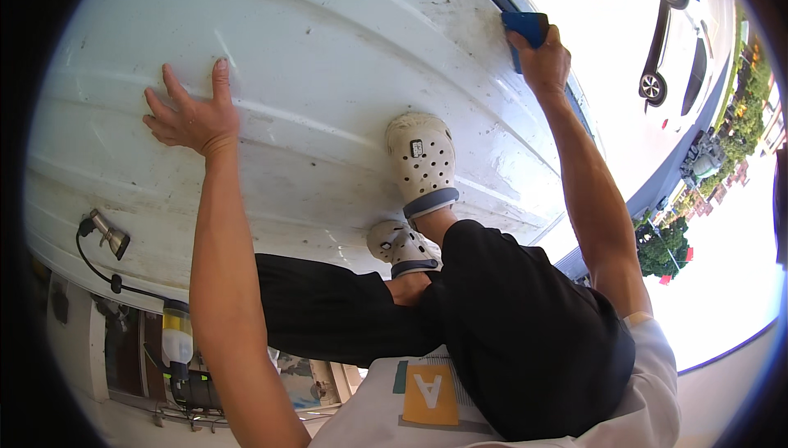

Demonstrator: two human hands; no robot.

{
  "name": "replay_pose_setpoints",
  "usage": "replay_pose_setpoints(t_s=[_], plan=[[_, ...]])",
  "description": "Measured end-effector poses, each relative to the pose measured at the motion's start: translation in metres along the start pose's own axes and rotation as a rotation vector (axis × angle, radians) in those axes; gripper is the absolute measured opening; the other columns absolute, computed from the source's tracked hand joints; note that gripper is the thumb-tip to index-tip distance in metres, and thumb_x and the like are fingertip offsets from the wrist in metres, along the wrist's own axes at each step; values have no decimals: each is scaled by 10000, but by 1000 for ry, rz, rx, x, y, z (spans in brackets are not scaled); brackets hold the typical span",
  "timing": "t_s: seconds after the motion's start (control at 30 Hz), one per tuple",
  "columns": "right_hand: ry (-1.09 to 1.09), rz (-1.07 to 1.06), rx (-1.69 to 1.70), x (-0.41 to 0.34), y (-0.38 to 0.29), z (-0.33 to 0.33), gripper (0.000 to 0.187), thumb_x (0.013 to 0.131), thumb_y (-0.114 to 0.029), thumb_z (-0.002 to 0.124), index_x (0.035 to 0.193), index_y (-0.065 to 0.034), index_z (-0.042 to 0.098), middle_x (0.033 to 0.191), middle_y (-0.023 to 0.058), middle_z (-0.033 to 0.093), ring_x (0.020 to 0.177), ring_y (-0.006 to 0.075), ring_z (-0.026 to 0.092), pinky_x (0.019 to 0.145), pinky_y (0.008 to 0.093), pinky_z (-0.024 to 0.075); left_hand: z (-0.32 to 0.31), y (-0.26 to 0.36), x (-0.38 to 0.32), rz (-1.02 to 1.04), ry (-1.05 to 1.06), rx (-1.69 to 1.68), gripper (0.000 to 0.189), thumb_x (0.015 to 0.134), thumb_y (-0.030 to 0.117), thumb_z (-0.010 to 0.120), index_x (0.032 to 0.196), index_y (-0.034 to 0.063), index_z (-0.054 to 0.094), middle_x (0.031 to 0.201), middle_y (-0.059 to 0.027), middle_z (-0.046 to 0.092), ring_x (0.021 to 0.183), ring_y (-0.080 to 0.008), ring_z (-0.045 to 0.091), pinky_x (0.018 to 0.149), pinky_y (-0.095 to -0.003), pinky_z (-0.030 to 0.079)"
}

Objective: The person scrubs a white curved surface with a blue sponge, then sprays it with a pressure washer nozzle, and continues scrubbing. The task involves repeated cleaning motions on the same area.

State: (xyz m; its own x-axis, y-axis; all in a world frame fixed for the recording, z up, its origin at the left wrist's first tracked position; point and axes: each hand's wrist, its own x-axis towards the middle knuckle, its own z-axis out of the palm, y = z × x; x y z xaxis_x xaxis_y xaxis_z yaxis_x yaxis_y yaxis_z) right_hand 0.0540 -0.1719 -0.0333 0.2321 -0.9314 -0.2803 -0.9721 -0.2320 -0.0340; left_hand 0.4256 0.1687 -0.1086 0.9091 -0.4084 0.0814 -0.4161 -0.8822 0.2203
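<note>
My left hand (196,113) rests with its fingers spread on a ribbed white metal vehicle roof (332,72), holding nothing. At the upper right, my right hand (542,65) grips a flat blue scraper or squeegee blade (527,29) at the roof's edge, beside a dark trim strip. Dirt marks and scuffs show on the white panel. How firmly the blade touches the surface cannot be told.
My feet in white clogs (425,155) are on the panel. At lower left a metal spray-gun-like tool or lamp (111,234) lies by a black cable. A yellow-and-clear container (178,331) stands below it. Past the right edge are parked cars (695,78).
</note>
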Motion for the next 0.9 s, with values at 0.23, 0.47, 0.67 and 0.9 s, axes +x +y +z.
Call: replay_pose_setpoints(t_s=[0.23,0.47,0.67,0.9], plan=[[-6,24,17,-3,-23,-3,594,830,-458,854,1163,-13,643,1022,258,766,935,425,763,853,470,597,-4,-10,-1,-17,-14,29,987,811,865,625,1590,294,422,1667,-218,216,1491,-604,132,1162,-736,152],[36,60,64,-18,-60,8,544,839,-433,837,1117,-9,639,1036,280,753,972,444,745,863,501,589,-3,-8,-1,4,-11,22,991,814,866,620,1594,289,416,1668,-218,212,1494,-603,130,1161,-737,154],[38,109,51,-4,-19,-3,539,833,-445,837,1113,-25,647,986,233,774,904,418,765,832,492,600,-3,-4,4,-29,-21,42,984,819,860,622,1593,290,414,1666,-217,210,1493,-594,141,1157,-728,157],[77,21,28,-18,-60,9,506,826,-425,831,1074,-29,637,1004,261,761,943,459,740,862,507,581,-1,-7,1,-1,-13,31,985,816,846,641,1598,295,409,1671,-214,204,1501,-587,129,1160,-726,151]])
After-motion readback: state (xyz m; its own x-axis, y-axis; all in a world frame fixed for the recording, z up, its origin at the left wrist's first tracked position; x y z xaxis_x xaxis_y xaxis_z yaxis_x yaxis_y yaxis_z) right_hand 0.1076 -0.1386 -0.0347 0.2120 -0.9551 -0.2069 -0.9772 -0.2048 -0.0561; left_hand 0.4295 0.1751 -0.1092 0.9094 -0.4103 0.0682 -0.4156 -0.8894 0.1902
